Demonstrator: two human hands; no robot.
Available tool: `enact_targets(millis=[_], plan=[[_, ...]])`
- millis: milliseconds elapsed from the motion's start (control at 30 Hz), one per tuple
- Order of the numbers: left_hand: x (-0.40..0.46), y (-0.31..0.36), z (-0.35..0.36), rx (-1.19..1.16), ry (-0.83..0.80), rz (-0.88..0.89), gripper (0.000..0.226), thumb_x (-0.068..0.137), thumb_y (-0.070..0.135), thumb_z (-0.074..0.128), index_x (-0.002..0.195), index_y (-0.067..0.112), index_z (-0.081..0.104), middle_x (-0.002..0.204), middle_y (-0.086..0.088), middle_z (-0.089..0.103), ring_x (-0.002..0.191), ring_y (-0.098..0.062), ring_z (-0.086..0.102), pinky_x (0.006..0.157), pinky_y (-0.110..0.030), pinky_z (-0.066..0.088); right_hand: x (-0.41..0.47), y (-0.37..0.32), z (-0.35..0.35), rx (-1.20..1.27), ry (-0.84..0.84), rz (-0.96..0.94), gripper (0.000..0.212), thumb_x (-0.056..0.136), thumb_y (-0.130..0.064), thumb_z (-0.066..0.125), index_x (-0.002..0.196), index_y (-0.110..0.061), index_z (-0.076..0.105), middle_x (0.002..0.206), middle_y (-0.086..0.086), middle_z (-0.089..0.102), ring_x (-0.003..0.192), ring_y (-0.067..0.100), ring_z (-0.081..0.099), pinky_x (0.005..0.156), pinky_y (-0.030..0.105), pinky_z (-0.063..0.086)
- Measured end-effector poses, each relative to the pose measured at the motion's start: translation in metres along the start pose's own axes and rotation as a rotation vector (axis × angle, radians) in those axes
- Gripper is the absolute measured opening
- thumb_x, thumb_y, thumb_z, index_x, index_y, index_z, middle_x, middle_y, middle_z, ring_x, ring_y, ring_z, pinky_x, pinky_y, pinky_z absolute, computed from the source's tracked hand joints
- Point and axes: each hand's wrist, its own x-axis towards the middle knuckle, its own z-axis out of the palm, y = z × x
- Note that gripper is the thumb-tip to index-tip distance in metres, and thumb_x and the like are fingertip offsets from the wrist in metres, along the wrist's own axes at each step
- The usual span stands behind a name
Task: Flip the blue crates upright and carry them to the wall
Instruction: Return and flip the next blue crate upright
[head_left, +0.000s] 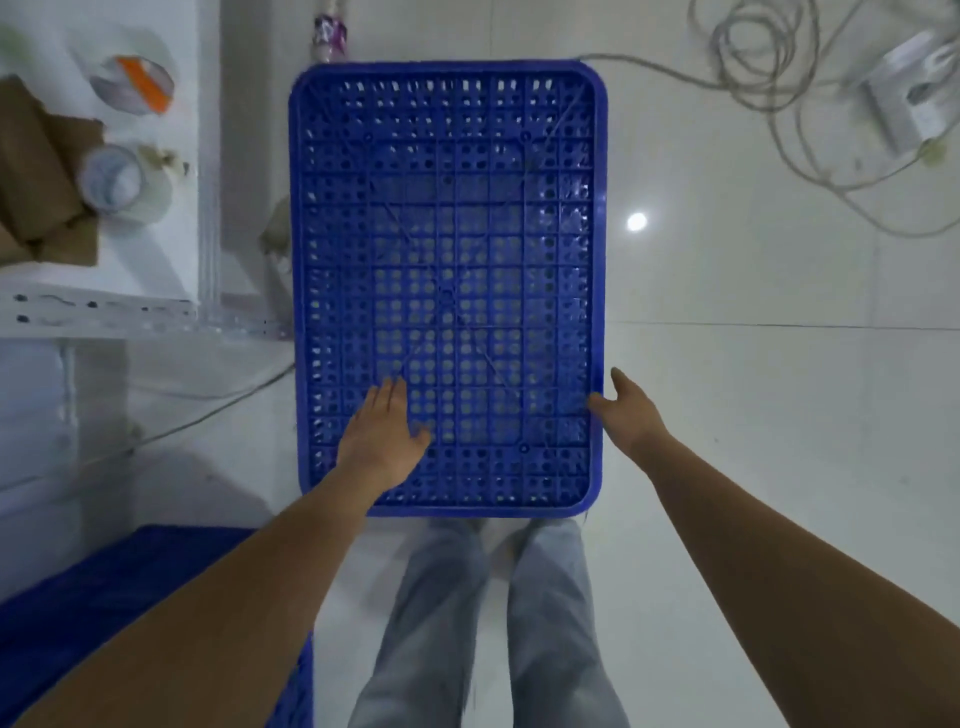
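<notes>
Left hand (382, 434): fingers straight and together, palm flat on the ribbed underside of the blue perforated plastic crate (448, 234), near its close-left corner.
Right hand (628, 410): relaxed and wide, fingertips touching the crate's right rim, thumb raised; gripping nothing.
Crate: upside down on the white tiled floor (753, 415), stretching away ahead of both hands.
Second blue crate (104, 577): behind the left hand, under that forearm.
Grey coiled cable (769, 57): far ahead of the right hand.

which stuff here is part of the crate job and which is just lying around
Job: blue crate, second blue crate, left hand flat on it, right hand at its edge.
Lying about: tape rolls, cardboard, cable, shelf.
</notes>
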Motion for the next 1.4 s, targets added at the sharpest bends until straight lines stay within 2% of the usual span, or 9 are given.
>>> enact_targets(millis=[100, 300, 433, 533, 633, 767, 933, 1100, 1400], plan=[[0.015, 0.004, 0.011, -0.003, 0.027, 0.0, 0.075, 0.099, 0.041, 0.039, 0.155, 0.011, -0.003, 0.163, -0.004, -0.006, 0.151, -0.02, -0.002, 0.122, -0.037, 0.011, 0.04, 0.003, 0.004, 0.182, 0.019, 0.021, 0.063, 0.095, -0.029, 0.048, 0.151, -0.013, 0.024, 0.155, 0.006, 0.033, 0.137, 0.029, 0.039, 0.112, 0.039, 0.035], [0.044, 0.014, 0.018, -0.073, 0.095, 0.022, 0.076, 0.098, 0.04, 0.041, 0.155, 0.019, -0.004, 0.162, 0.001, -0.014, 0.15, -0.021, 0.013, 0.114, -0.042, 0.032, 0.094, -0.017, 0.007, 0.509, 0.043, -0.006, 0.036, 0.095, -0.025, 0.052, 0.127, -0.007, 0.052, 0.115, 0.015, 0.061, 0.092, 0.026, 0.057, 0.075, 0.036, 0.053], [0.052, 0.019, 0.008, -0.157, 0.072, -0.005, 0.073, 0.098, 0.039, 0.04, 0.155, 0.022, -0.004, 0.162, 0.003, -0.016, 0.148, -0.022, 0.02, 0.107, -0.042, 0.041, 0.098, -0.025, 0.004, 0.59, 0.041, -0.003, 0.022, 0.093, -0.019, 0.057, 0.112, -0.008, 0.056, 0.124, 0.029, 0.058, 0.081, 0.026, 0.056, 0.085, 0.053, 0.053], [0.048, 0.021, -0.003, -0.223, 0.028, -0.038, 0.073, 0.099, 0.037, 0.041, 0.155, 0.024, -0.003, 0.162, 0.005, -0.015, 0.145, -0.022, 0.027, 0.1, -0.038, 0.047, 0.092, -0.029, -0.003, 0.517, 0.039, -0.052, 0.022, 0.094, -0.014, 0.055, 0.114, -0.007, 0.053, 0.119, 0.029, 0.058, 0.08, 0.027, 0.056, 0.081, 0.049, 0.054], [0.04, 0.024, -0.014, -0.316, 0.015, -0.068, 0.071, 0.1, 0.036, 0.04, 0.155, 0.023, -0.001, 0.163, 0.005, -0.009, 0.149, -0.02, 0.016, 0.105, -0.032, 0.038, 0.079, -0.033, -0.002, 0.413, 0.025, -0.069, 0.025, 0.093, -0.012, 0.054, 0.118, -0.007, 0.049, 0.11, 0.014, 0.059, 0.09, 0.029, 0.057, 0.091, 0.048, 0.051], [0.025, 0.036, -0.022, -0.543, 0.016, -0.056, 0.069, 0.1, 0.032, 0.043, 0.155, 0.024, 0.003, 0.163, 0.006, -0.001, 0.149, -0.02, 0.015, 0.11, -0.032, 0.031, 0.056, -0.038, 0.011, 0.363, 0.031, -0.097, 0.012, 0.092, -0.013, 0.054, 0.104, -0.012, 0.05, 0.106, 0.021, 0.062, 0.081, 0.029, 0.058, 0.08, 0.047, 0.053], [0.008, 0.055, -0.028, -0.665, 0.039, -0.027, 0.071, 0.097, 0.039, 0.046, 0.155, 0.026, 0.006, 0.163, 0.005, -0.004, 0.149, -0.019, 0.014, 0.111, -0.033, 0.029, 0.029, -0.057, 0.025, 0.255, 0.064, -0.13, 0.041, 0.092, -0.025, 0.054, 0.128, -0.006, 0.05, 0.119, 0.012, 0.062, 0.101, 0.031, 0.062, 0.089, 0.046, 0.053], [-0.015, 0.07, -0.021, -0.477, 0.079, 0.019, 0.085, 0.092, 0.052, 0.047, 0.155, 0.024, -0.003, 0.161, 0.007, -0.015, 0.149, -0.021, -0.015, 0.115, -0.036, 0.024, 0.0, -0.082, 0.04, 0.175, 0.12, -0.182, 0.019, 0.09, -0.021, 0.055, 0.081, -0.01, 0.043, 0.076, 0.006, 0.055, 0.072, 0.026, 0.053, 0.064, 0.037, 0.044], [-0.058, 0.074, -0.007, -0.311, 0.23, 0.08, 0.12, 0.065, 0.083, 0.046, 0.154, 0.024, -0.008, 0.161, 0.0, -0.019, 0.149, -0.019, -0.015, 0.12, -0.043, 0.004, -0.037, -0.115, 0.039, 0.052, 0.241, -0.273, 0.038, 0.089, -0.021, 0.056, 0.064, -0.022, 0.027, 0.059, -0.003, 0.04, 0.047, 0.013, 0.034, 0.043, 0.025, 0.028]])
